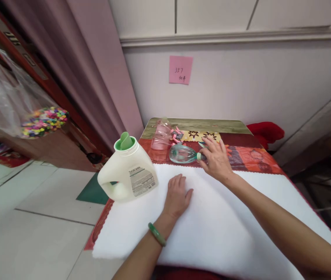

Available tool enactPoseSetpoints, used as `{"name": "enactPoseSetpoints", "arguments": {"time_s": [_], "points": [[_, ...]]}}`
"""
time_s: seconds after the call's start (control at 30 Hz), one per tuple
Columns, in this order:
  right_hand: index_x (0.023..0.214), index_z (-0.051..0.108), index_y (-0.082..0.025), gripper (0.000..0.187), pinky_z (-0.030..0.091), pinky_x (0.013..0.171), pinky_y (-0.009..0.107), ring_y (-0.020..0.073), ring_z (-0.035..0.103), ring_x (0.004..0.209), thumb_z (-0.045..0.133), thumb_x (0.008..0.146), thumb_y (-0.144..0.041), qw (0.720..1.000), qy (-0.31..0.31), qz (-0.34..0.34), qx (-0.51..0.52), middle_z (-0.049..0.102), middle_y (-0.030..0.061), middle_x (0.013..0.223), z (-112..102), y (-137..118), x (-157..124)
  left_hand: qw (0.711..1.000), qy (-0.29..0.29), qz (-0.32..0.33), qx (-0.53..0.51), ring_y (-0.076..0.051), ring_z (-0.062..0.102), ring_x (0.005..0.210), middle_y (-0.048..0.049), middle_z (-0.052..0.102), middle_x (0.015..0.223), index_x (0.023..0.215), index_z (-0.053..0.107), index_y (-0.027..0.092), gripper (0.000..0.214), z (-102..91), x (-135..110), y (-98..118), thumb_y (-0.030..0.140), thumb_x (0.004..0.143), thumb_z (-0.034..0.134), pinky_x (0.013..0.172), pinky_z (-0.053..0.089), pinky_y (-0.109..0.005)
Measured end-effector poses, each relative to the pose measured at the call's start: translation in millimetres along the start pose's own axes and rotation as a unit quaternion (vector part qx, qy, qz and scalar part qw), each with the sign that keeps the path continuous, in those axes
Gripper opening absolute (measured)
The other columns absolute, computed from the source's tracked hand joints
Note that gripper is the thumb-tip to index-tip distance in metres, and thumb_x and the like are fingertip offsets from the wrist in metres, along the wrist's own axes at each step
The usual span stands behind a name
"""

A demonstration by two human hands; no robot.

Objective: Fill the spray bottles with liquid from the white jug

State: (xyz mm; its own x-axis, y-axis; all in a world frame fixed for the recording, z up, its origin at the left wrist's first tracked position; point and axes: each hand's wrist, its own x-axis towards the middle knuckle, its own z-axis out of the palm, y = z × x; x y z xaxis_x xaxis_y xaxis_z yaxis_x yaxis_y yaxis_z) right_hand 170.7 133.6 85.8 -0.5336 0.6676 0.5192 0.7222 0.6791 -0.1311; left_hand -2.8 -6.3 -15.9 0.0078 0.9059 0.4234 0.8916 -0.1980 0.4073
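My left hand lies palm down on the white cloth, fingers stretched out and holding nothing. Beyond it a clear spray bottle with a pale green collar lies on its side, its base to the left. My right hand is at its head end, fingers curled over the dark spray head, which they partly hide. Just behind lie pink see-through bottles and pink and grey spray heads. Left of my left hand stands a large cream detergent jug with a green cap, its label facing me.
The table's patterned red cover shows past the cloth. A pink paper note is stuck on the wall. At left, a clear plastic bag of colourful small pieces hangs by a door. Something red is beyond the table's right corner.
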Motion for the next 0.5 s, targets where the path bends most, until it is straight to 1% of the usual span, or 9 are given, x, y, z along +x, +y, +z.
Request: {"name": "enactPoseSetpoints", "arguments": {"time_s": [0.1, 0.17, 0.2, 0.27, 0.37, 0.43, 0.5], "points": [[0.1, 0.076, -0.019, 0.015, 0.009, 0.13, 0.069, 0.0401, 0.034, 0.157, 0.068, 0.088, -0.024, 0.996, -0.011, -0.049, -0.078, 0.05, 0.0157, 0.163, -49, 9, -9, 0.999, 0.037, 0.007, -0.027, -0.044, 0.054, 0.14, -0.0289, 0.06, 0.147, 0.136, 0.058, 0.01, 0.049, 1.0, 1, -4, 0.03, 0.093, 0.069, 0.119, 0.034, -0.066], [0.095, 0.078, -0.02, 0.013, 0.003, 0.131, 0.07, 0.0411, 0.034, 0.157, 0.069, 0.085, -0.02, 0.99, -0.033, -0.078, -0.114, 0.052, 0.0138, 0.162, -73, 8, -13, 0.997, 0.057, 0.01, -0.049, -0.045, 0.049, 0.145, -0.0308, 0.055, 0.153, 0.141, 0.054, 0.01, 0.058, 0.0, 5, -2, 0.035, 0.091, 0.073, 0.122, 0.027, -0.069], [0.093, 0.079, -0.02, 0.014, 0.001, 0.131, 0.07, 0.0414, 0.034, 0.157, 0.068, 0.084, -0.018, 0.987, -0.045, -0.091, -0.128, 0.053, 0.0131, 0.161, -81, 6, -15, 0.996, 0.065, 0.012, -0.062, -0.046, 0.047, 0.147, -0.0314, 0.052, 0.155, 0.144, 0.052, 0.011, 0.066, -0.4, 8, 1, 0.038, 0.09, 0.076, 0.123, 0.025, -0.069], [0.093, 0.08, -0.019, 0.016, 0.0, 0.132, 0.07, 0.0419, 0.037, 0.155, 0.067, 0.084, -0.015, 0.981, -0.068, -0.113, -0.144, 0.056, 0.0126, 0.159, -92, -1, -17, 0.993, 0.076, 0.015, -0.092, -0.046, 0.041, 0.151, -0.031, 0.047, 0.16, 0.151, 0.046, 0.012, 0.083, 0.3, 16, 11, 0.045, 0.083, 0.083, 0.124, 0.021, -0.069], [0.098, 0.082, -0.019, 0.02, 0.003, 0.133, 0.067, 0.042, 0.04, 0.153, 0.068, 0.085, -0.014, 0.977, -0.088, -0.135, -0.142, 0.059, 0.0131, 0.156, -96, -15, -17, 0.986, 0.077, 0.016, -0.147, -0.046, 0.037, 0.155, -0.0281, 0.043, 0.165, 0.155, 0.042, 0.018, 0.108, 7.8, 31, 29, 0.05, 0.067, 0.096, 0.125, 0.019, -0.069], [0.104, 0.082, -0.019, 0.024, 0.005, 0.134, 0.065, 0.0406, 0.04, 0.154, 0.068, 0.086, -0.013, 0.977, -0.09, -0.15, -0.123, 0.06, 0.0126, 0.155, -96, -23, -15, 0.979, 0.074, 0.007, -0.191, -0.047, 0.039, 0.153, -0.0266, 0.046, 0.163, 0.155, 0.043, 0.02, 0.115, 16.2, 41, 38, 0.048, 0.058, 0.1, 0.123, 0.022, -0.071], [0.117, 0.08, -0.022, 0.033, 0.006, 0.134, 0.064, 0.0381, 0.039, 0.155, 0.069, 0.087, -0.014, 0.979, -0.087, -0.167, -0.08, 0.056, 0.011, 0.159, -96, -29, -15, 0.967, 0.077, -0.011, -0.241, -0.046, 0.048, 0.147, -0.0246, 0.054, 0.156, 0.151, 0.045, 0.022, 0.11, 24.6, 49, 41, 0.044, 0.059, 0.1, 0.119, 0.033, -0.069]]}}
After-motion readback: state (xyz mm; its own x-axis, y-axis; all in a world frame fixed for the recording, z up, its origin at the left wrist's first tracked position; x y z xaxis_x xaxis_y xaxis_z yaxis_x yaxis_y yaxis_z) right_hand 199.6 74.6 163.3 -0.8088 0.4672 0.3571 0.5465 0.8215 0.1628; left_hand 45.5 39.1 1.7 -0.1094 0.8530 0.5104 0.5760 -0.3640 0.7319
